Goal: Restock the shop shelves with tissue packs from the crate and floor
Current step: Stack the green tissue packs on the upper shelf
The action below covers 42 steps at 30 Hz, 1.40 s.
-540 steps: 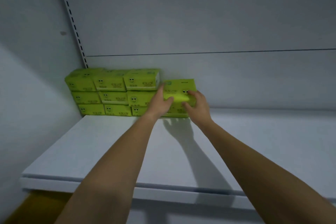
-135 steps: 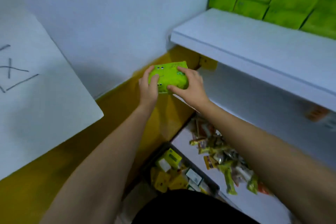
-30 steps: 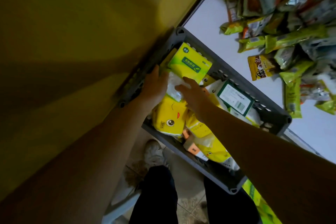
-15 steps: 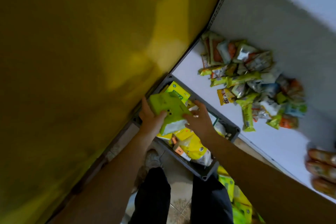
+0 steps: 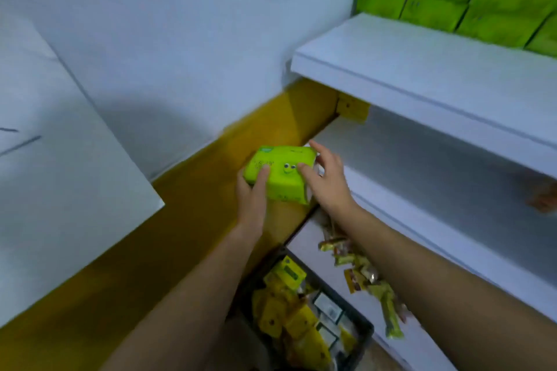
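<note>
Tissue pack held near white shelves and yellow-based wall.

One green tissue pack is held by two hands, left hand and right hand. One crate holds many yellow packs, too jumbled to count. Three white shelves show.
</note>
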Available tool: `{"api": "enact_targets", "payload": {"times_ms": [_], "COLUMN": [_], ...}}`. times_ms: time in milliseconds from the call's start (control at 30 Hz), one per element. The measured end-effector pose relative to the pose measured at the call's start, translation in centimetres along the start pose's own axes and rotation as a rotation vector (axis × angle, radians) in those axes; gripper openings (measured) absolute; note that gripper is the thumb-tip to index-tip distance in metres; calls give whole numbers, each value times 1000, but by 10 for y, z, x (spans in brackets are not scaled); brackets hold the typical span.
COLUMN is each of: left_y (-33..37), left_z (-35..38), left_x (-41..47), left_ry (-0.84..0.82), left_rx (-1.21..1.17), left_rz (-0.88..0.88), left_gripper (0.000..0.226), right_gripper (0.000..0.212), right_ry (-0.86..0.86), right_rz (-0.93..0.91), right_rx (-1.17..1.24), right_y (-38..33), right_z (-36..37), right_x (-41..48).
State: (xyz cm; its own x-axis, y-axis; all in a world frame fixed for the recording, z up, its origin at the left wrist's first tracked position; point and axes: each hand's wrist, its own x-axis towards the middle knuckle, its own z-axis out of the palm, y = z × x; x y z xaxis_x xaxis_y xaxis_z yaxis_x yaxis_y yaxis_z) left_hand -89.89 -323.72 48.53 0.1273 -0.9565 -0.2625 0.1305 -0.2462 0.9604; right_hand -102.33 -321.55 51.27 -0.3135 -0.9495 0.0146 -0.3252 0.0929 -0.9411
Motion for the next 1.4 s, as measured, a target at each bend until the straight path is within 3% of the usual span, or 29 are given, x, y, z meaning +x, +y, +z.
{"api": "enact_targets", "payload": {"times_ms": [67,267,433,667,933,1033,1100,1167,1233,1300,1400], "left_y": [38,144,212,222,196,193,189,186,180,177,177], "left_z": [13,68,141,284,415,451,470,487,503,514,518], "left_x": [-6,-17,-32,-89,-158,-164,-164,-159,-152,-149,-148], "left_ry": [-11,-11,-243,-559,-922,-1016,-1061,-1022,-849,-709,-633], "left_rx": [-15,44,57,148,264,397,434,508,595,577,511], "left_rz": [122,403,495,516,494,498,541,697,885,927,961], "left_gripper": [32,47,43,50,27,51,47,43,39,35,22], "right_gripper": [53,72,74,66,63,64,64,64,65,65,60], "right_ry": [6,-28,137,437,737,782,797,812,818,825,878], "right_rz": [-112,-349,-437,-382,-219,-141,-103,-53,-10,-14,-29], "right_rx": [3,-120,-161,-211,-318,-350,-357,-335,-294,-266,-224], "right_y": [-36,-116,-143,-120,-80,-69,-64,-60,-57,-56,-57], "right_z": [-22,-84,-163,-312,-454,-487,-501,-511,-517,-521,-522], "right_x": [2,23,38,22,0,3,9,17,24,31,40]}}
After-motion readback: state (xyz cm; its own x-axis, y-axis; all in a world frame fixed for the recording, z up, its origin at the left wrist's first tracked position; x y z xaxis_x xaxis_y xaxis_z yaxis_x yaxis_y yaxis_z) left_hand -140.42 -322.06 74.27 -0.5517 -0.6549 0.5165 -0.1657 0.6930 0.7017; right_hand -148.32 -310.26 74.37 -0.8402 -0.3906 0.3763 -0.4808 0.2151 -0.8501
